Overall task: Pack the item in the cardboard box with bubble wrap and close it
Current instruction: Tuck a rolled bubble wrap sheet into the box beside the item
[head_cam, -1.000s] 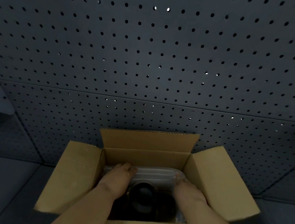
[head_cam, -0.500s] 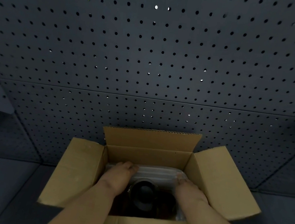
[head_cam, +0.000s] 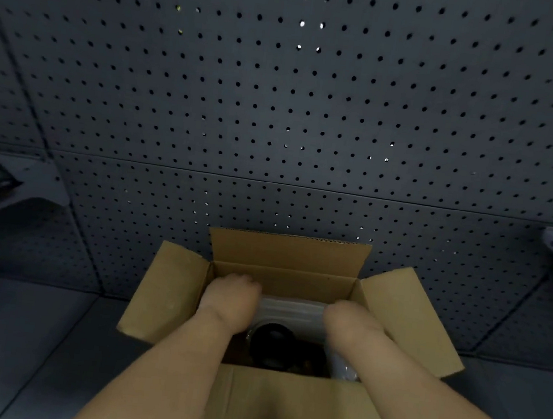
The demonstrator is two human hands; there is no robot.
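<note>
**A:** Status on the pack?

**B:** Midway, by my read. Your cardboard box [head_cam: 279, 413] sits on the grey surface [head_cam: 46, 338] right in front of you, all four flaps open. The near flap hangs toward you, the side flaps splay out left and right, and the far flap [head_cam: 289, 252] stands up.

**A:** Item in?

**B:** Yes. The dark round item [head_cam: 272, 343] is down inside the box, near the middle, partly in shadow. I can't tell what it is.

**A:** Wrap?

**B:** The bubble wrap [head_cam: 291, 309] lies in the box on the far side of the item, and a bit shows at the right wall too. The top of the item looks uncovered from here.

**A:** Hands?

**B:** Both are inside the box. Your left hand [head_cam: 230, 299] has its fingers curled over the left end of the wrap, so I read that grip as holding it. Your right hand [head_cam: 347, 319] is on the right end of the wrap; whether it grips or only presses, I can't tell, the fingers are blurred.

**A:** What's left?

**B:** Wrap over the item, then hands out, then fold four flaps. Nothing closed yet.

**A:** Anything behind?

**B:** The pegboard wall [head_cam: 280, 106].
</note>
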